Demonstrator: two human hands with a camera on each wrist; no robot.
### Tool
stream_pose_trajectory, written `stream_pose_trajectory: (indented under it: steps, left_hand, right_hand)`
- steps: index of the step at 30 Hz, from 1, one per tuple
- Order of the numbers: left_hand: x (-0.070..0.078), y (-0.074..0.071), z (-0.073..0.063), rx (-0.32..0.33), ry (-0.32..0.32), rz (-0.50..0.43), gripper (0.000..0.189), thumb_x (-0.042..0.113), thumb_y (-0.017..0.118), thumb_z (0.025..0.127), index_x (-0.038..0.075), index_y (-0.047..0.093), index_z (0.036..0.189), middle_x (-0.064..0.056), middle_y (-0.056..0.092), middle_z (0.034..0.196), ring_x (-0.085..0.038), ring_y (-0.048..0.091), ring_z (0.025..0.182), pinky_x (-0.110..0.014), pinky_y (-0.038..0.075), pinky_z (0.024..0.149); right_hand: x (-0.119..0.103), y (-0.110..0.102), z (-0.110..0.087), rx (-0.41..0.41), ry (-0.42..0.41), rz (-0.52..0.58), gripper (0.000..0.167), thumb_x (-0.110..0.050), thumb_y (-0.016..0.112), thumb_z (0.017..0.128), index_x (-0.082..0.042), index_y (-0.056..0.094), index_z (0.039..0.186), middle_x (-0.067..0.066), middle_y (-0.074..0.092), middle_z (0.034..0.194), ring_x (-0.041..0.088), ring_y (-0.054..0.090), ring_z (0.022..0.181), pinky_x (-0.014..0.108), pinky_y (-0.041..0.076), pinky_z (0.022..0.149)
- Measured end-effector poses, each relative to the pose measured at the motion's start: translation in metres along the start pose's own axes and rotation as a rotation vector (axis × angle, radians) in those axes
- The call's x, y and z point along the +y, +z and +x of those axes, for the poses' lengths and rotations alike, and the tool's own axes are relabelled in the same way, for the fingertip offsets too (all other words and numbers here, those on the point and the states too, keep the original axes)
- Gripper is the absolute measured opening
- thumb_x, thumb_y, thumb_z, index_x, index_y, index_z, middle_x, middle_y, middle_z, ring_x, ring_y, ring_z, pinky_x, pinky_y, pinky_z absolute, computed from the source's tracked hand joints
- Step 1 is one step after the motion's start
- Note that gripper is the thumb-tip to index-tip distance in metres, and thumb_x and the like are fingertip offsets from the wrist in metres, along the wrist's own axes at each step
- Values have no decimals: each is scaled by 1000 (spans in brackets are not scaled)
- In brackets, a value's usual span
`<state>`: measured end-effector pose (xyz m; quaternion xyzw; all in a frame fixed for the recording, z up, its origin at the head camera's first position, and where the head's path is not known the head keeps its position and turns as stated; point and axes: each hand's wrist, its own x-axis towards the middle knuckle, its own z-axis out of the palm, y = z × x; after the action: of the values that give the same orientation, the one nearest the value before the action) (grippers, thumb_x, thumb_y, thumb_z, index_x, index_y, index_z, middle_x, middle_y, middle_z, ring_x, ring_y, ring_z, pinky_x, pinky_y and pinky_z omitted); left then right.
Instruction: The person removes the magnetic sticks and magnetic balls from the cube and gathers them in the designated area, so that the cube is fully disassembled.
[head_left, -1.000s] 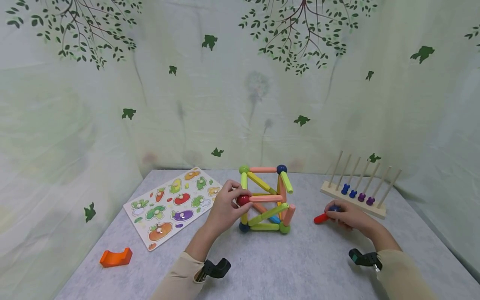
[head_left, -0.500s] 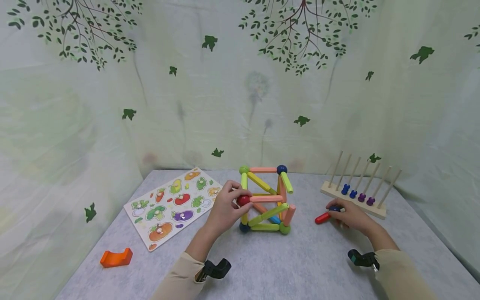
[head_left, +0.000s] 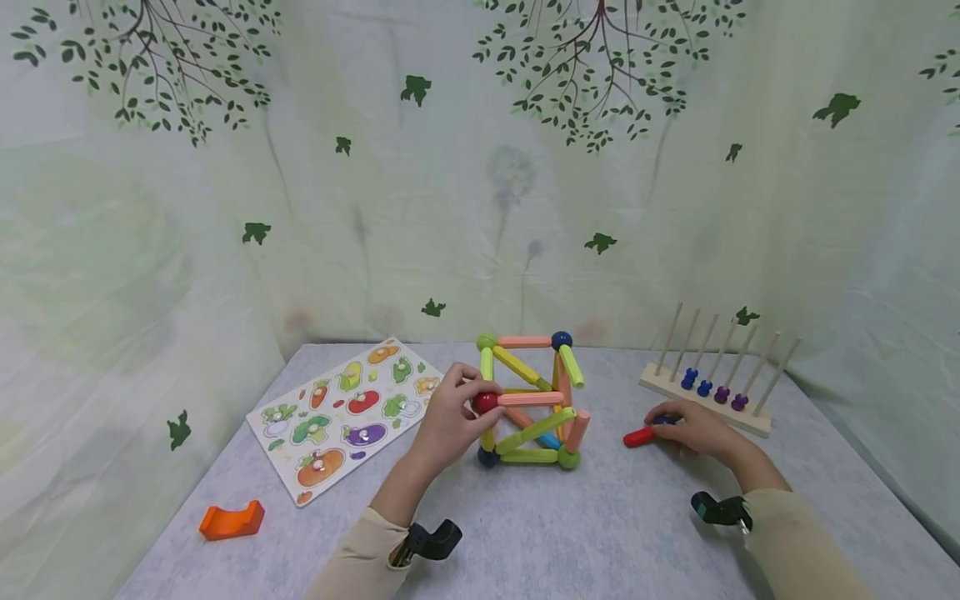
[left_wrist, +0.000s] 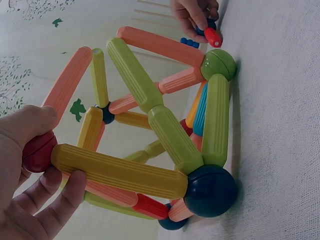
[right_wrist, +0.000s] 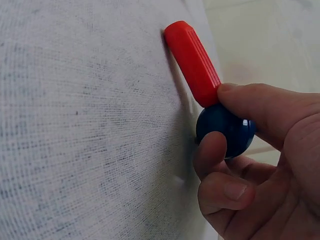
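A frame of coloured magnetic sticks and balls [head_left: 528,456] stands on the table in the head view. My left hand [head_left: 446,421] pinches its red ball [left_wrist: 39,154] between thumb and fingers. From that ball run a yellow stick [left_wrist: 120,170] down to a dark blue ball [left_wrist: 210,191] and a pink stick [left_wrist: 69,85]. To the right of the frame, my right hand [head_left: 697,432] holds a blue ball [right_wrist: 225,128] just over the table. A short red stick [right_wrist: 192,62] is joined to this ball and points left in the head view; the thumb tip touches its end.
Behind the right hand is a wooden peg rack [head_left: 750,419] with several blue and purple beads. A vegetable puzzle board [head_left: 288,450] lies at the left. An orange curved block [head_left: 232,521] sits near the left table edge. A leaf-print curtain [head_left: 390,208] surrounds the table.
My right hand has shifted slightly left with the blue ball and red stick. My left hand keeps its hold on the red ball. The head view has tilted a little.
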<state>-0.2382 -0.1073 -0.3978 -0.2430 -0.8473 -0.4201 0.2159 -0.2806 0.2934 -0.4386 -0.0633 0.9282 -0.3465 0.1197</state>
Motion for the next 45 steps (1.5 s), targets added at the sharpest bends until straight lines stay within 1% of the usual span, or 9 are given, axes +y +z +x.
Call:
stream_pose_trajectory:
  steps: [11, 14, 19, 21, 24, 29, 34, 39, 45]
  left_hand:
    - [-1, 1, 0, 1, -1, -8, 20, 12, 81, 84, 14, 74, 102, -1, 52, 105, -14, 56, 91, -21, 55, 64]
    - [-2, 1, 0, 3, -4, -8, 20, 13, 81, 84, 15, 74, 103, -1, 52, 105, -14, 56, 91, -22, 55, 64]
    - [-2, 2, 0, 7, -3, -3, 21, 13, 81, 83, 15, 74, 103, -1, 52, 105, -14, 55, 91, -22, 56, 64]
    - [-2, 2, 0, 8, 0, -4, 21, 13, 81, 83, 15, 74, 103, -1, 52, 104, -14, 56, 91, -23, 56, 64]
    - [-2, 2, 0, 9, 7, -6, 21, 12, 81, 83, 14, 74, 103, -2, 52, 104, -14, 56, 91, -23, 56, 64]
    - [-1, 1, 0, 8, 9, -6, 21, 12, 81, 83, 14, 74, 103, -2, 52, 105, -14, 56, 90, -23, 56, 64]
    - [-1, 0, -1, 4, 1, -11, 21, 12, 81, 83, 14, 74, 103, -2, 52, 105, -14, 56, 91, -23, 56, 64]
    - [-2, 1, -2, 0, 1, -13, 21, 13, 81, 84, 14, 74, 104, -2, 52, 106, -14, 56, 91, -22, 56, 64]
    - [-2, 1, -1, 2, 8, -15, 21, 13, 81, 84, 14, 74, 103, -2, 52, 106, -14, 56, 91, -27, 58, 65]
  right_hand:
    - [2, 3, 5, 19, -6, -37, 18, -18, 66, 94, -13, 71, 111, 6, 62, 89, 18, 53, 64, 29, 43, 55]
    - [5, 4, 7, 35, -47, -79, 13, -15, 66, 93, -13, 71, 105, 5, 63, 89, 17, 53, 67, 29, 45, 57]
    - [5, 6, 8, 62, -129, -169, 7, -13, 68, 90, -14, 72, 95, 3, 67, 94, 18, 54, 79, 31, 48, 67]
    - [4, 7, 8, 72, -140, -189, 10, -13, 69, 89, -14, 72, 99, 5, 68, 98, 20, 55, 84, 33, 49, 71]
    - [5, 7, 9, 94, -119, -183, 21, -15, 69, 90, -12, 69, 111, 11, 67, 110, 23, 57, 94, 39, 54, 78]
    - [2, 6, 15, 95, -67, -97, 36, -17, 68, 92, -7, 61, 126, 20, 62, 122, 29, 59, 101, 41, 56, 81]
    - [-8, 9, 25, 93, -10, -8, 44, -14, 66, 92, -5, 57, 134, 25, 56, 132, 34, 58, 108, 39, 56, 80]
    - [-13, 16, 40, 120, 40, 52, 46, -11, 63, 94, -6, 53, 138, 27, 52, 136, 36, 57, 110, 36, 57, 80]
    - [-18, 20, 55, 174, 84, 67, 45, -16, 64, 95, -8, 54, 138, 26, 52, 137, 35, 57, 108, 39, 57, 83]
